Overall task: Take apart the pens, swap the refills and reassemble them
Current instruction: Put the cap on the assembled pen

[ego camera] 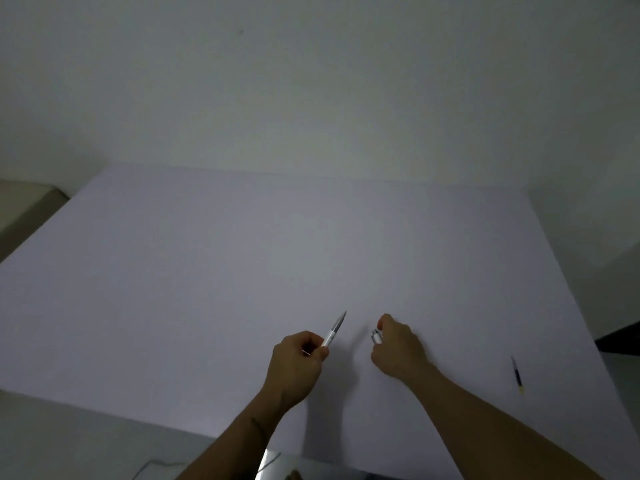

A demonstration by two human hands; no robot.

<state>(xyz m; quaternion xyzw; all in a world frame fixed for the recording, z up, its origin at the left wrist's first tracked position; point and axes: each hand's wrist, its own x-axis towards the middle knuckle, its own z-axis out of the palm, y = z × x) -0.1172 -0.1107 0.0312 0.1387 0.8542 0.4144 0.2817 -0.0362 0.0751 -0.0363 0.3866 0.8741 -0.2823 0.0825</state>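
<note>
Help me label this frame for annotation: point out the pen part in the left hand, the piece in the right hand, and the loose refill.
pen part (pixel 335 329): head view, mid-barrel.
white piece (pixel 376 337): head view, exposed end.
loose refill (pixel 517 374): head view, dark middle.

Both arms come up from the bottom edge bare to as far as the view runs: no sleeves, no watch, no bracelet, no gloves. The left hand (pixel 298 355) is bare too, no ring showing on the fingers (pixel 313 341). Well back from those fingers, past the wrist, there's a small dark marking on the left forearm (pixel 258 426), an elongated smudge running along the arm; too blurred to say what it depicts. The right hand (pixel 394 348) is just as plain, fingers (pixel 382 322) without rings, nails short as far as can be seen, and the right forearm (pixel 485 407) behind them carries no marking.
</note>
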